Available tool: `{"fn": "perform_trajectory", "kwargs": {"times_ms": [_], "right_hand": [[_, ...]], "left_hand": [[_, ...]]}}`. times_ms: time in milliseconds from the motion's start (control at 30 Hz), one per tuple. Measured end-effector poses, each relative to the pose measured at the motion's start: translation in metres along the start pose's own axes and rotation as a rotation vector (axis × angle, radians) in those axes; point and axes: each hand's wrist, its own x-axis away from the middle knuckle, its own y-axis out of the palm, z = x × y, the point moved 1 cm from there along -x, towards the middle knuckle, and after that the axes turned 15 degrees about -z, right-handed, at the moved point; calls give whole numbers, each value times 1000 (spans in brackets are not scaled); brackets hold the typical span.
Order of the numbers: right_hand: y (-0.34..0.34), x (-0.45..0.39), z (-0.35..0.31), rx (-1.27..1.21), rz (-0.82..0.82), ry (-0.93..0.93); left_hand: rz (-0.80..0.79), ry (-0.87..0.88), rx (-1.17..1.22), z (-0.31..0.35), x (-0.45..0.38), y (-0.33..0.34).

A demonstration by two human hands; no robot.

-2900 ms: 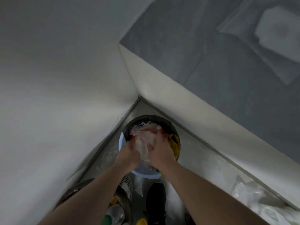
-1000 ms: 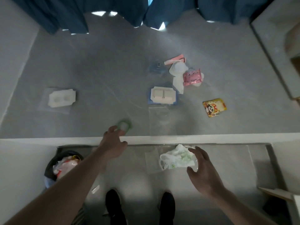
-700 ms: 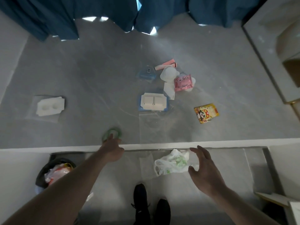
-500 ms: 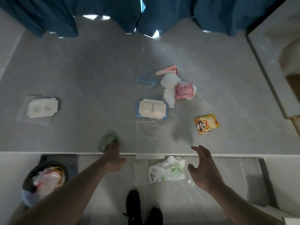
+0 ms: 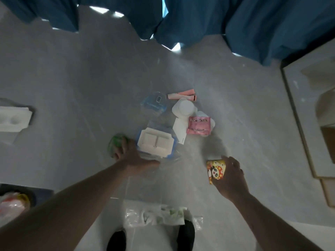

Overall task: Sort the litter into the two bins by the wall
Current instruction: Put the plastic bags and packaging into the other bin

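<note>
Litter lies scattered on the grey floor. My left hand (image 5: pixel 130 153) reaches onto a green ring (image 5: pixel 114 143), its fingers over the ring's right side and its thumb spread wide. My right hand (image 5: pixel 232 176) covers the right edge of a yellow panda packet (image 5: pixel 214 171) with bent fingers; whether they pinch it is hidden. A white foam tray on a blue bag (image 5: pixel 155 143), a pink packet (image 5: pixel 198 125), a white cup (image 5: pixel 184 108), a pink tube (image 5: pixel 181 94) and a clear blue bag (image 5: pixel 154 103) lie between and beyond the hands. One bin (image 5: pixel 33 196), holding litter, shows at the bottom left.
A white foam block (image 5: pixel 12 118) lies at the far left. Near my shoes (image 5: pixel 116 240) are a white plastic bag (image 5: pixel 155 213) and a clear plastic sheet (image 5: pixel 143 185). Blue curtains (image 5: pixel 199 19) hang at the far side, and a pale cabinet (image 5: pixel 308 105) stands at the right.
I turned from the bin to the floor and stepped over the ledge. Both hands moved forward and down, the left onto the green ring, the right onto the yellow packet.
</note>
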Motion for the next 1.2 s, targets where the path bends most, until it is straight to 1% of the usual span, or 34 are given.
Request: {"fn": "perform_trajectory", "kwargs": {"times_ms": [100,167,233,300,400,433,467,567,633,700,733,800,867,933,967,1067,1167,1200], "right_hand": [[-7,-34,10,203,-95,-31],[-10,-55,10,309,-93,-97],[-16,-71,10,364,-69,-139],[-22,-77,15,397,-102,-155],[-31,-89,23,439,-147,-229],[-36,-93,25,396,-136,-260],[-41,-98,24,286,-121,-288],[-67,-109,9,-142,-10,-392],[-91,-116,-11,-353,52,-451],[-110,-127,-33,-482,52,-491],[-114,-135,-42,-498,37,-501],[-114,-149,-60,-454,-42,-506],[-105,-160,-74,-280,-92,-502],[-96,-167,-85,-30,-40,-467],[-94,-169,-89,41,-21,-424],[-85,-175,-92,112,-46,-295],[-82,-178,-87,146,-10,-257],[-83,-179,-85,147,-23,-230]], "left_hand": [[40,-63,145,20,-13,8],[84,-93,195,26,-26,9],[121,-107,209,27,-35,8],[155,-124,195,30,-38,13],[262,-106,195,31,-38,15],[287,-99,183,31,-37,13],[301,-91,166,29,-37,10],[297,-69,113,26,-37,5],[297,-80,83,26,-37,5],[313,-95,56,27,-38,5],[321,-98,49,27,-40,4],[327,-97,7,29,-41,2],[315,-102,-48,31,-41,1],[311,-107,-66,32,-42,1],[316,-112,-76,31,-42,1],[338,-134,-115,31,-42,-1],[326,-158,-153,36,-37,-2],[323,-162,-151,36,-36,-2]]}}
